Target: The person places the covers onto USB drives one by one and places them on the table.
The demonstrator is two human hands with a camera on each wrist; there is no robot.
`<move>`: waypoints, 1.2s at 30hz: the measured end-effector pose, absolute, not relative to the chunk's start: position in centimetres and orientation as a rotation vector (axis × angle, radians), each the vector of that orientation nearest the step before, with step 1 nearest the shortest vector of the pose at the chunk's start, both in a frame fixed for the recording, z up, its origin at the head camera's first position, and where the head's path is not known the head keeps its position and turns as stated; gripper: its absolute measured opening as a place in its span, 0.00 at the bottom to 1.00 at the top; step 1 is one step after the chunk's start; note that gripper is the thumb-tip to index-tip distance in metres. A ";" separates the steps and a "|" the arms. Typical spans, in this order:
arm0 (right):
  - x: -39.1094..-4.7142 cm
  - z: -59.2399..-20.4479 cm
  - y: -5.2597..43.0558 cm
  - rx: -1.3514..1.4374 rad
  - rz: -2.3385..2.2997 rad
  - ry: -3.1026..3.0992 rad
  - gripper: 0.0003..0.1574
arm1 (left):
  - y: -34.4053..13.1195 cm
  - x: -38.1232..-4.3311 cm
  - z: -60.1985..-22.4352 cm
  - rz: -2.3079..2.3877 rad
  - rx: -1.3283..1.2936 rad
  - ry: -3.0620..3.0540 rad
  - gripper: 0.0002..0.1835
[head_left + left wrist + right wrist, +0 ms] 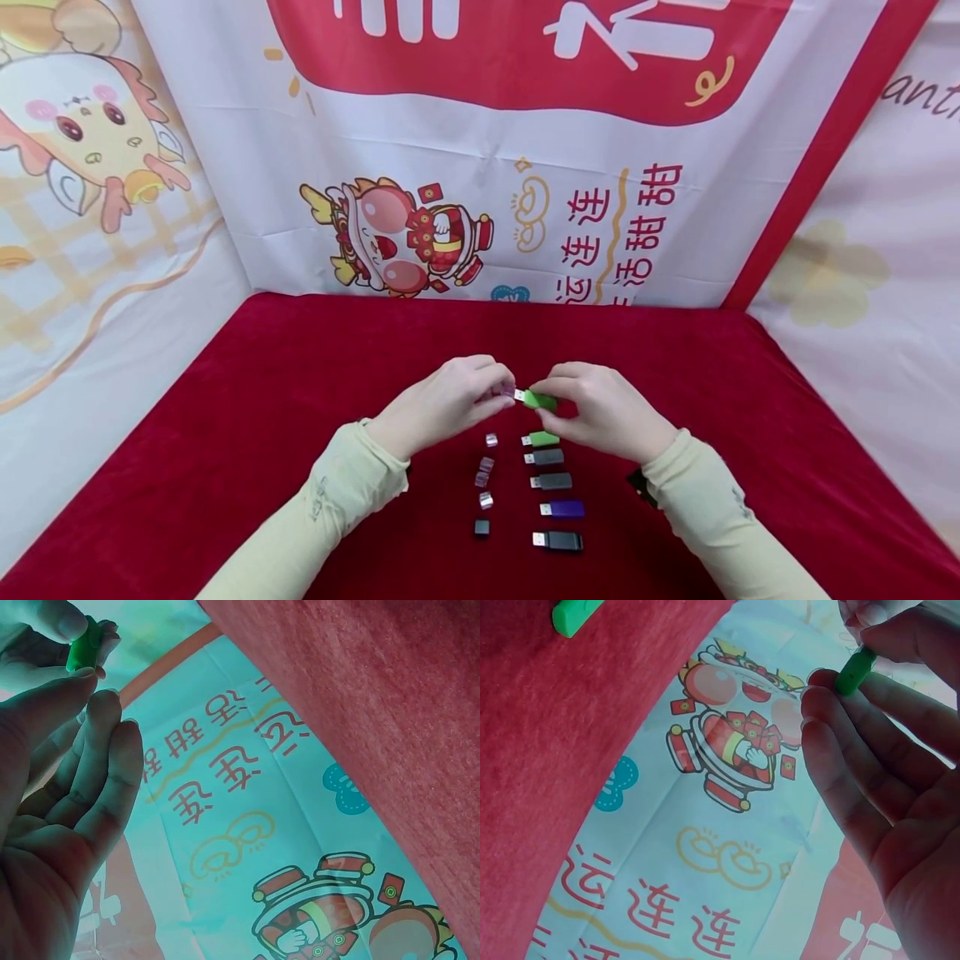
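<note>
- Two bare hands are held over the red surface [225, 467], about midway between its left and right edges.
- One green stick [542, 401] is gripped by the right hand [607, 408], thumb and fingers closed round its body, metal plug [519, 395] pointed toward the surface's left edge.
- Some kind of clear cap [508, 390] is pinched by the left hand [450, 400], right at the tip of that plug. Whether the plug is already inside can't be told, since it's too small and partly covered by fingers.
- In both wrist views the green body is seen at the fingertips, with the two hands brought close together; the cap can't be made out there.
- Five more sticks are laid out in a column on the surface, right of the middle, all with plugs toward the left edge. Going from the far edge to the near edge: second green stick [543, 439], gray stick [547, 457], another gray stick [553, 481], purple stick [566, 509], black stick [564, 541].
- A column of caps is set just left of those: a loose cap [491, 440], two more close together, another one, then a black cap [482, 527] closest to the near edge.
- Both arms are covered by pale sleeves [337, 483].
- Beyond the far edge, a printed backdrop [480, 142] is hung.
</note>
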State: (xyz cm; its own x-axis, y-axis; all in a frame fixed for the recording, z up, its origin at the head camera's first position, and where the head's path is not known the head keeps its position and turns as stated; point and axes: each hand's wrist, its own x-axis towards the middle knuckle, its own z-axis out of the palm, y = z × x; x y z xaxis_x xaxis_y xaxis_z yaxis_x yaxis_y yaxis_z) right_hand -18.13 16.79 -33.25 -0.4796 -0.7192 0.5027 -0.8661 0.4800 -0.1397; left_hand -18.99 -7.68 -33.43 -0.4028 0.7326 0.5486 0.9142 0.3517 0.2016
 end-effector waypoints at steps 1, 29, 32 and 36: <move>-18.1 -33.3 16.8 1.329 0.535 -2.351 0.13 | -7.7 -19.0 -33.4 -0.689 -1.447 -2.257 0.09; -18.1 -33.4 16.5 1.322 0.448 -2.254 0.13 | -7.3 -18.8 -33.5 -0.689 -1.448 -2.268 0.11; -18.0 -33.3 16.5 1.327 0.448 -2.247 0.13 | -7.2 -18.7 -33.5 -0.683 -1.446 -2.271 0.11; -17.9 -33.1 16.5 1.346 0.489 -2.251 0.14 | -7.2 -18.5 -33.4 -0.684 -1.441 -2.269 0.10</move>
State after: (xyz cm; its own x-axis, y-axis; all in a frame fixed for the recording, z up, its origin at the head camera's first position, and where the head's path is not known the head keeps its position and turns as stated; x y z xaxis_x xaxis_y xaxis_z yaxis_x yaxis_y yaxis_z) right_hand -17.90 16.46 -33.07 -0.4089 -0.7209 0.5595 -0.8881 0.4553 -0.0623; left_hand -18.54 -7.25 -33.39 -0.4114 0.7328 0.5420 0.9103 0.3609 0.2029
